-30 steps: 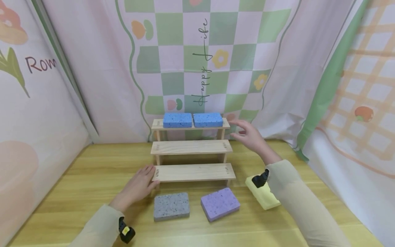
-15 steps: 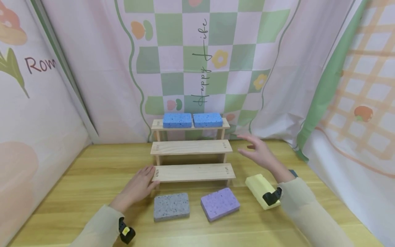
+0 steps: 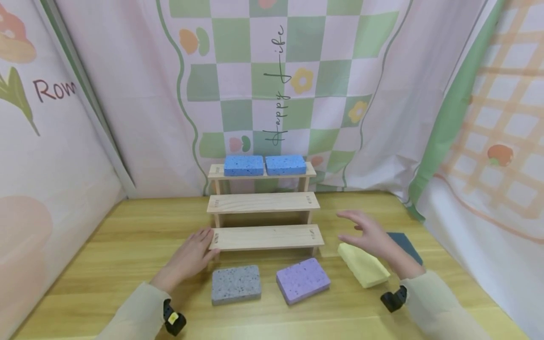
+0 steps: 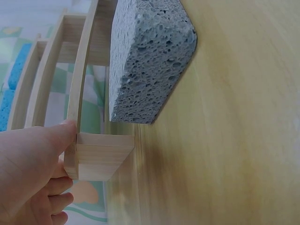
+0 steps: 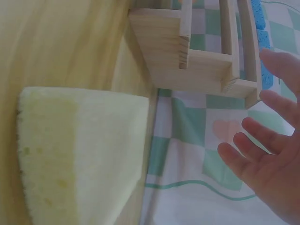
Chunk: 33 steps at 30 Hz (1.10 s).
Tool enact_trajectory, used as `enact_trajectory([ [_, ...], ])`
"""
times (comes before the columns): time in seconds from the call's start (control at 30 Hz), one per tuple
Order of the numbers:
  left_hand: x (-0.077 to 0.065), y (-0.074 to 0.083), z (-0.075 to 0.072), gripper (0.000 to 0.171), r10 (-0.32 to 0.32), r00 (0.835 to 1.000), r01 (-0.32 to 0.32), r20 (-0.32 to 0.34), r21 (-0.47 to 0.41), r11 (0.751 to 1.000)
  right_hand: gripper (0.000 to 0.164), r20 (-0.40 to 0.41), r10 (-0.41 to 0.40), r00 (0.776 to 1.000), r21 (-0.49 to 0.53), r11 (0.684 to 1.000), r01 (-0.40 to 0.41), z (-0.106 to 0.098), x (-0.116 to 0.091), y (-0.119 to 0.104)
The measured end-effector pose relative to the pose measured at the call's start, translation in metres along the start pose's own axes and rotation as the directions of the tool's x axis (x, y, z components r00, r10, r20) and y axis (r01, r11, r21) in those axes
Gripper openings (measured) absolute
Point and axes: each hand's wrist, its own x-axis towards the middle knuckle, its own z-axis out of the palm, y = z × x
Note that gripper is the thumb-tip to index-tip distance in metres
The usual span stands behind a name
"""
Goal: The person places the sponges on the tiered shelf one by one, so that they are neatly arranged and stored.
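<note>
A three-tier wooden step shelf (image 3: 264, 203) stands near the back of the table. My left hand (image 3: 189, 255) grips the left end of its lowest board; in the left wrist view the thumb (image 4: 65, 133) lies on one side and the fingers fold at the other. Two blue sponges (image 3: 243, 165) lie side by side on the top tier. My right hand (image 3: 369, 235) hovers right of the shelf with relaxed, spread fingers, holding nothing. Below it lies a yellow sponge (image 3: 363, 267). A grey sponge (image 3: 236, 284) and a purple sponge (image 3: 303, 281) rest before the shelf.
A dark teal flat piece (image 3: 407, 246) lies at the right, partly hidden behind the right forearm. Printed curtains (image 3: 280, 85) hang behind and along both sides of the wooden table (image 3: 140, 226).
My right hand has drawn back from beside the top tier, down and to the right toward the yellow sponge. The dark teal piece has come into sight. My left hand stays on the shelf.
</note>
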Motion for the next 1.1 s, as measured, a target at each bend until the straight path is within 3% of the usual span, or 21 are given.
enact_trajectory([
  [0.6,0.001,0.000,0.000,0.059,0.000,1.000,0.000,-0.002,0.003,1.000,0.060,0.090,0.113,0.989,-0.043,0.993,-0.110,0.005,-0.035,0.009],
  [0.77,0.001,-0.001,0.000,0.059,0.000,1.000,0.000,-0.002,0.006,1.000,0.064,0.111,0.112,0.987,-0.074,0.992,-0.104,0.006,-0.042,0.012],
  [1.1,0.000,-0.002,0.002,0.060,0.000,1.000,0.000,-0.004,0.009,1.000,0.076,0.196,0.164,0.967,-0.113,0.983,-0.144,0.008,-0.056,0.020],
])
